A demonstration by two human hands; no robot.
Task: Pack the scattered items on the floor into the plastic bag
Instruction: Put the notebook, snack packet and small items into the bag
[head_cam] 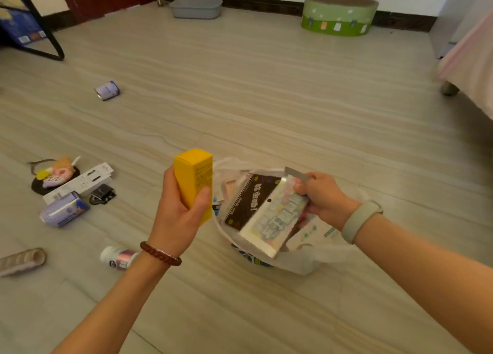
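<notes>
From the head view, the bag (306, 257) sits on the floor (266, 100) near its lower middle, already holding a dark packet (252, 201) and other goods, so the packing looks partly done. The left hand (177, 215) has its grip wrapped round a yellow box (193, 177) held just left of the bag's mouth, while the right hand (324, 197) pinches a silver pouch (274, 220) angled into the opening. Still on the floor, by my reading: a can (107, 90) far off toward the upper left, a cluster at the left edge with a toy (54, 173), a white box (80, 181), a black cord (102, 193) and a purple pack (64, 209), plus a bottle (118, 257) and a roll (22, 260) nearer the lower left.
</notes>
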